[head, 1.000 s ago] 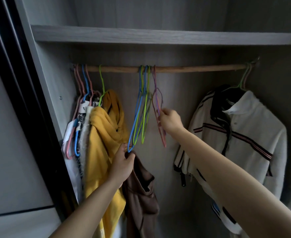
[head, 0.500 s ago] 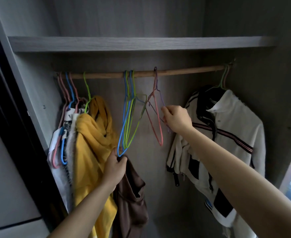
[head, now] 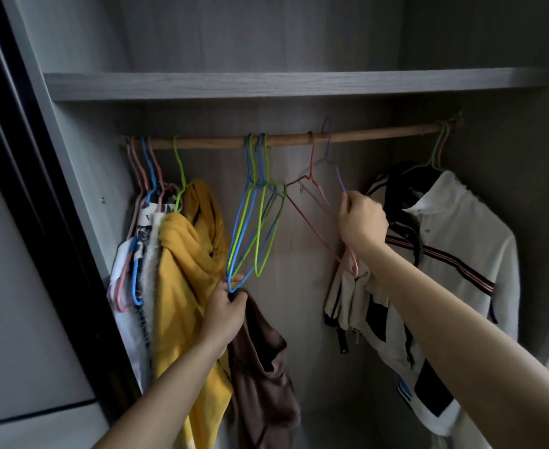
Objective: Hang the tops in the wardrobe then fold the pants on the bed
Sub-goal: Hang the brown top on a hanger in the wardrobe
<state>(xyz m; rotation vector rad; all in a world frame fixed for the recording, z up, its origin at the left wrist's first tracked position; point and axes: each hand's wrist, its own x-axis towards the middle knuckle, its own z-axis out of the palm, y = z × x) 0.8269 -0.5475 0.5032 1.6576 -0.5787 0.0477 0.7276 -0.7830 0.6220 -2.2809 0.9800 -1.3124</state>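
Observation:
Inside the wardrobe a wooden rail [head: 364, 135] runs under a grey shelf. My right hand [head: 362, 222] grips a purple wire hanger [head: 339, 176] whose hook is off the rail, just above it; a pink hanger [head: 318, 189] hangs tangled beside it, hooked on the rail. My left hand [head: 226, 311] holds a brown top [head: 263, 367] and the bottom of a bunch of blue and green empty hangers [head: 257, 222] on the rail.
A yellow top [head: 185, 270] and several other garments hang at the left end. A white striped jacket [head: 454, 254] hangs at the right end. A dark sliding door frame [head: 24, 189] stands at the left. The shelf [head: 283, 85] lies above the rail.
My right hand has pulled the purple hanger rightward and up, lifting its hook off the rail; the pink hanger swung with it. My left hand stayed on the brown top and hangers.

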